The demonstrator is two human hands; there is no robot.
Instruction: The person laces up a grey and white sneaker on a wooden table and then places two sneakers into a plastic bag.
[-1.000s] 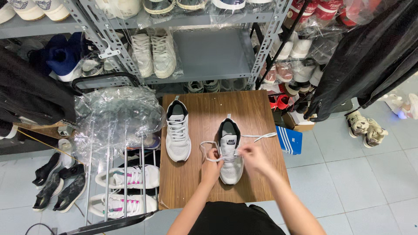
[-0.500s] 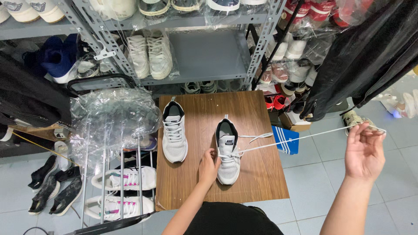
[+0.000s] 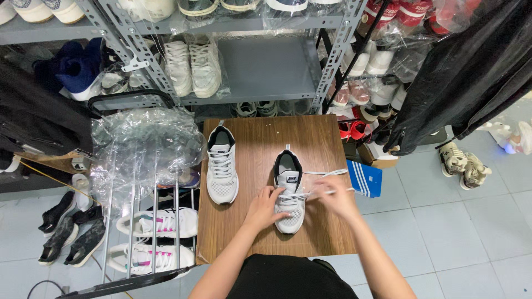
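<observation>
Head view: right hand (image 3: 335, 196), which half a second ago was flung far out to the right with the white lace (image 3: 327, 174) drawn taut, is now back at the grey-and-white sneaker (image 3: 289, 191), fingers pinched on the lace just right of the eyelets. That reads as one pull-through finished, slack taken up, and the lacing carried on at the next eyelet. Left hand (image 3: 261, 207) has stayed put, curled against the shoe's left side near the toe and steadying it; whether it pinches a lace end I cannot tell. This sneaker lies toe toward the person, mid-tabletop (image 3: 260, 138), between the two hands and touching both. Its already laced mate (image 3: 222, 165) stands just to the left, apart from either hand. A loose lace tail trails right, toward the tabletop's edge.
</observation>
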